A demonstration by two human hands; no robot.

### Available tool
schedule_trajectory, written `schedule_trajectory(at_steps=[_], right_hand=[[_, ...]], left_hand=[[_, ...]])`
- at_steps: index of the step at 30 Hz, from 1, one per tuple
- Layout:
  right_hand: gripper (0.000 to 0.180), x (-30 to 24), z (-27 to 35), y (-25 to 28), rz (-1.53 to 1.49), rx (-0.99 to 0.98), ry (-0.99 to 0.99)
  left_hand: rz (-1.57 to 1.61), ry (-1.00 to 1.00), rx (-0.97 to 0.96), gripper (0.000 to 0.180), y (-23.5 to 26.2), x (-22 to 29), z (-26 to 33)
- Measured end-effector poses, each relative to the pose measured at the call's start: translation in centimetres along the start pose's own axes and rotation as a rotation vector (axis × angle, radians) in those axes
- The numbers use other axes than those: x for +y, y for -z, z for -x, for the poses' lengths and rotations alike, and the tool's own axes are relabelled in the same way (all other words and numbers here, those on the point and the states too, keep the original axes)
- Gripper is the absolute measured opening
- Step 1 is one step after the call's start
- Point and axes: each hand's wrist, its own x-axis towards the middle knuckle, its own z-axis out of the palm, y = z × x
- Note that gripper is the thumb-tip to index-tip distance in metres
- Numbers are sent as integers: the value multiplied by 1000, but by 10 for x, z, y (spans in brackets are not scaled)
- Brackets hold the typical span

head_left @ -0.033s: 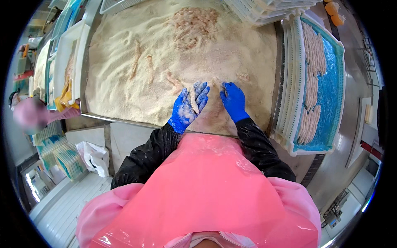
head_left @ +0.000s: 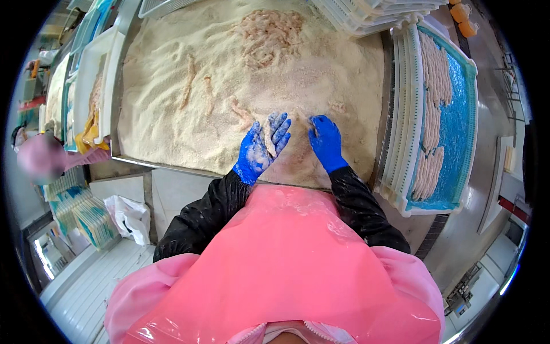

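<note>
My left hand (head_left: 256, 152), in a blue glove dusted with crumbs, is turned palm up with its fingers stretched out. Across its palm and fingers lies a crumb-coated strip of raw meat (head_left: 268, 139). To its right, my right hand (head_left: 325, 140), also gloved in blue, is held back up over the crumbs with its fingers curled down. Whatever those fingers may hold is hidden. Beneath both hands spreads a wide tray of pale crumbs (head_left: 154, 129). Another meat strip (head_left: 242, 113) lies just beyond my left hand, and a heap of raw strips (head_left: 268, 34) sits at the far side.
Stacked white crates (head_left: 401, 143) stand at the right; the outermost holds rows of coated strips (head_left: 431, 126) on a blue liner. More crates (head_left: 366, 14) are stacked at the far right corner. At the left are a white bin (head_left: 94, 80) and another person (head_left: 43, 157) in pink.
My right hand has shifted slightly to the right, away from my left hand. My left hand and the strip on it are nearly still.
</note>
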Motion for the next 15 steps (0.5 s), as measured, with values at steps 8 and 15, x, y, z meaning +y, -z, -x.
schedule_trajectory(at_steps=[8,15], right_hand=[[38,-60,13,52,-376,76,136],[69,-100,10,14,-748,118,-6]], left_hand=[[-11,32,-71,50,-7,-21,-8],[-916,-321,-89,54,-28,-72,-38]])
